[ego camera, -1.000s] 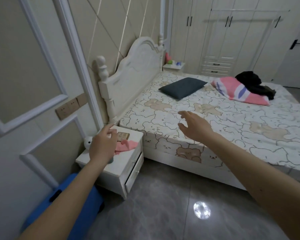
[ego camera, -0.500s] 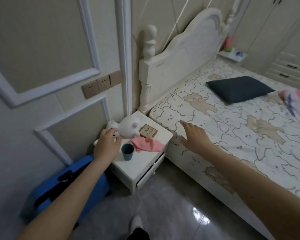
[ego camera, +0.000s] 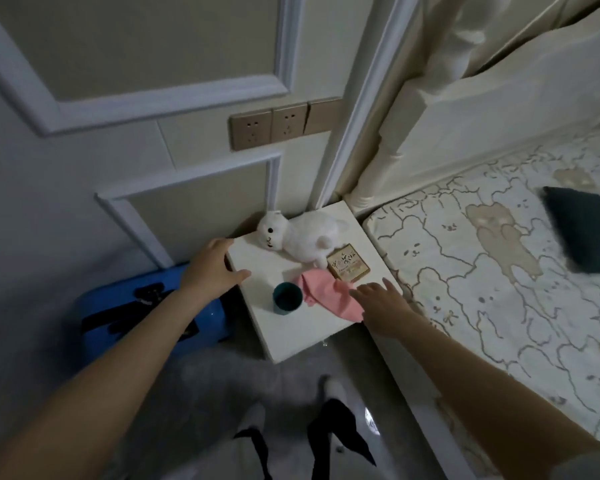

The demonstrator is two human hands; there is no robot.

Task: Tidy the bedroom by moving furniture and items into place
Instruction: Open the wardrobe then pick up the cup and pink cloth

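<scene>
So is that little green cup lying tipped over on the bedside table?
No, the cup stands upright on the bedside table, its open mouth facing up, beside the pink cloth.

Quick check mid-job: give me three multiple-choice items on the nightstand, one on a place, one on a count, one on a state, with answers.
1. Where does the plush lie?
A. nightstand's back, by the wall
B. on the bed
C. on the floor

2. How many wall socket plates show?
A. one
B. three
C. five

3. What is the left hand doing?
A. holding the cup
B. resting on the nightstand's left edge
C. lifting the plush

Answers:
1 A, it lies at the back near the wall.
2 B, three plates sit side by side.
3 B, its fingers lie on the edge; the cup stands apart.
</scene>
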